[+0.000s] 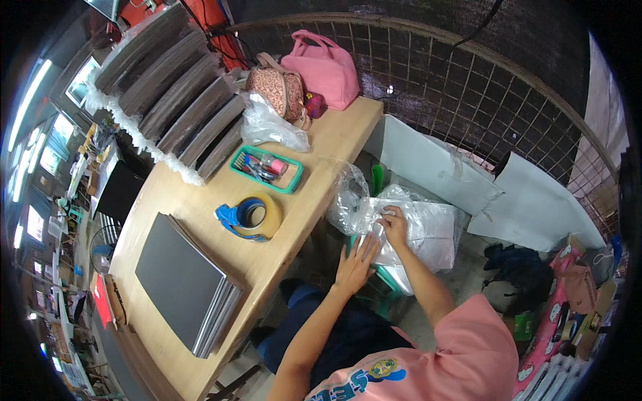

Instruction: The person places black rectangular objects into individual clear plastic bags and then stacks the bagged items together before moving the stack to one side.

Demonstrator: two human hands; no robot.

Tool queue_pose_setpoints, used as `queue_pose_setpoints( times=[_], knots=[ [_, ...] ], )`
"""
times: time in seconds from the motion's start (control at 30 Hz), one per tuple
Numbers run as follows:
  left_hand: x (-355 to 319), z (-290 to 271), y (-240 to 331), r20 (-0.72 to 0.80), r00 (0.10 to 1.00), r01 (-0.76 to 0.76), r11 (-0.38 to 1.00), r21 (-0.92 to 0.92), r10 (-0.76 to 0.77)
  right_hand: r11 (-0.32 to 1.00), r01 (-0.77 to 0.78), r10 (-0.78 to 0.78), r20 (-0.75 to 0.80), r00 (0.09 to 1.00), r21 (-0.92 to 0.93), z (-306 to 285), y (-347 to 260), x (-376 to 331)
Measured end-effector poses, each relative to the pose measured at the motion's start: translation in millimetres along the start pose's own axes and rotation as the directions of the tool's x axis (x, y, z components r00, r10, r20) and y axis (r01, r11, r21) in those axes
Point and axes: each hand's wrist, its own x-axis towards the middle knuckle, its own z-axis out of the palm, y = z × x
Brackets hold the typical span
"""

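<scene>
Beside the table, a pile of clear plastic bags lies on a low support with green edges, mostly hidden under it. My left hand rests flat on the near left part of the pile, fingers stretched out. Just beyond it, my right hand has its fingers bent together in a pinch at the top plastic bag. A crumpled clear plastic bag hangs loosely at the pile's left, near the table edge.
The wooden table holds a stack of dark boards, a tape dispenser, a green basket of small tools, wrapped stacks and a pink bag. White panels stand before a wire grid; dark cloth lies right.
</scene>
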Motion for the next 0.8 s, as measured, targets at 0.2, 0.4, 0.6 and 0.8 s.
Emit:
queue_pose_setpoints(
  times=[0.2,0.4,0.6,0.8],
  knots=[
    [4.4,52.6,-21.5,0.512,0.854,0.109,0.994,-0.006,-0.090,0.952,-0.113,0.182,-0.230,0.956,0.284,-22.9,47.1,25.8],
    [-46.5,62.9,-27.4,0.181,0.979,0.130,0.975,-0.179,-0.097,0.645,-0.269,0.470,-0.093,0.878,0.715,-66.3,51.6,73.8],
    [60.3,8.7,-18.3,0.146,0.979,0.197,0.871,-0.450,-0.145,0.646,-0.401,0.469,0.077,0.880,0.650,-52.6,19.5,24.1],
    [-9.9,36.2,-6.1,0.167,0.961,-0.170,0.945,-0.279,0.222,0.591,-0.394,0.607,-0.065,0.792,0.704,-54.9,20.7,37.7]
  ],
)
